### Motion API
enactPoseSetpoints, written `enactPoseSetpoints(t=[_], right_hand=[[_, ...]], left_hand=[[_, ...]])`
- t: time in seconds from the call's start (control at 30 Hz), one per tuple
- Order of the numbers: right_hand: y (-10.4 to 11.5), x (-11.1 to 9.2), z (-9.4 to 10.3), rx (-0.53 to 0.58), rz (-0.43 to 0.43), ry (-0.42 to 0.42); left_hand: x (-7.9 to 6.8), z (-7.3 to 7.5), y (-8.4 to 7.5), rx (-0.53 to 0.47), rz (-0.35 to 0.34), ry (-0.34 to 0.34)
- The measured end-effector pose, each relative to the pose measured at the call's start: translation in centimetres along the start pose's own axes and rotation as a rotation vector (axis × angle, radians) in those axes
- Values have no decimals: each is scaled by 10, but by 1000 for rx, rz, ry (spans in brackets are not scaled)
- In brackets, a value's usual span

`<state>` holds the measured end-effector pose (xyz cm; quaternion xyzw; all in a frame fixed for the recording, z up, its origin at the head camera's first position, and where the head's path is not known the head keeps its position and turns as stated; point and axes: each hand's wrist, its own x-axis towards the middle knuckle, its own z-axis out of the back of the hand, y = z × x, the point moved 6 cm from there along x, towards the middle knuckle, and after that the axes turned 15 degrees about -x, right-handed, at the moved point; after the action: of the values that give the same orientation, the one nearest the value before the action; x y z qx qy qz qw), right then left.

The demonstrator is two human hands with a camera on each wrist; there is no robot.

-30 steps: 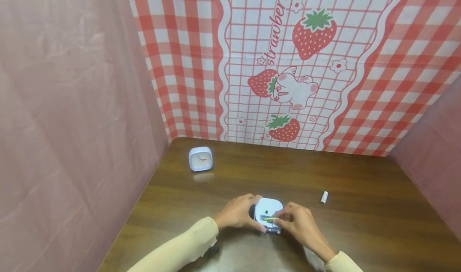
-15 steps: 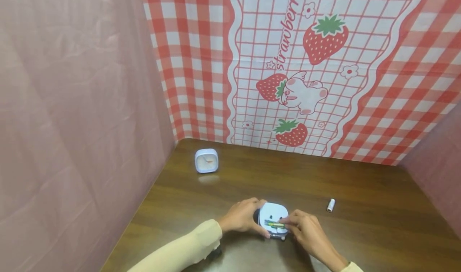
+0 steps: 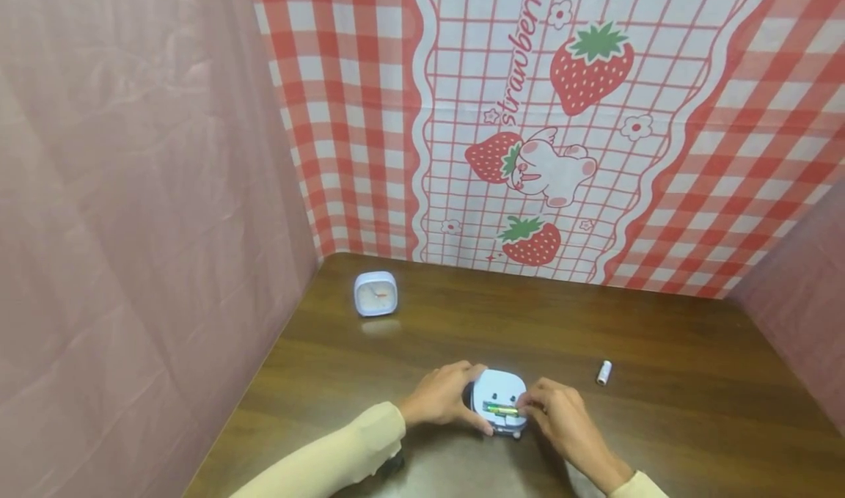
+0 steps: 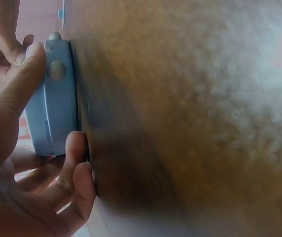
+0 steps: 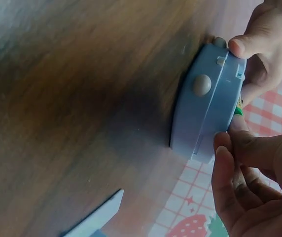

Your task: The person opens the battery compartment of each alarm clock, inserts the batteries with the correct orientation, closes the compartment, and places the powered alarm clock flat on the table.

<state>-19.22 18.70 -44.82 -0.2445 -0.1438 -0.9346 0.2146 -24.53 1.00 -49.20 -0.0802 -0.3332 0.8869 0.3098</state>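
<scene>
A pale blue alarm clock (image 3: 499, 382) lies on the table with its back up in the head view. A green-and-yellow battery (image 3: 499, 410) sits lengthwise in the slot in its back. My left hand (image 3: 444, 395) grips the clock's left side, thumb on the near edge; the left wrist view shows the thumb (image 4: 32, 57) over the upper rim and other fingers beneath. My right hand (image 3: 557, 410) pinches the battery's right end between thumb and fingers. In the right wrist view those fingertips (image 5: 223, 143) meet at the clock's back edge, and only a green bit of battery shows.
A second pale alarm clock (image 3: 375, 294) stands at the back left, face forward. One white cylinder (image 3: 604, 372), battery-like, lies to the right on the brown wooden table (image 3: 475, 315). A strawberry-print checked cloth (image 3: 356, 116) hangs behind, with a pink curtain (image 3: 145, 190) at left.
The battery has gone from slightly tilted to lying along the slot, and my right fingers have slid to its right end. My left hand keeps its grip. The head view has shifted slightly.
</scene>
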Motion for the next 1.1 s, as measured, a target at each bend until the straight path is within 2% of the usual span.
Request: enactPoseSetpoints(t=[0.43,0.53,0.67,0.73,0.83,0.97,1.1], right_hand=[[8,3,2,-21,147,-53],[13,3,-1,-23,219,-34],[20,-2,-2,-22,294,-30],[22,-5,0,-14,285,-43],[20,-6,1,-16,227,-42],[18,-3,-1,-83,154,-14],[16,-1,-2,-116,113,-26]], left_hand=[[2,2,-2,-16,-28,-6],[3,0,-3,-4,-14,-2],[4,-7,-10,11,-27,28],[5,-9,-14,13,-39,41],[5,-8,-15,23,-29,37],[3,-4,-13,41,-8,36],[2,-1,-9,41,-2,41]])
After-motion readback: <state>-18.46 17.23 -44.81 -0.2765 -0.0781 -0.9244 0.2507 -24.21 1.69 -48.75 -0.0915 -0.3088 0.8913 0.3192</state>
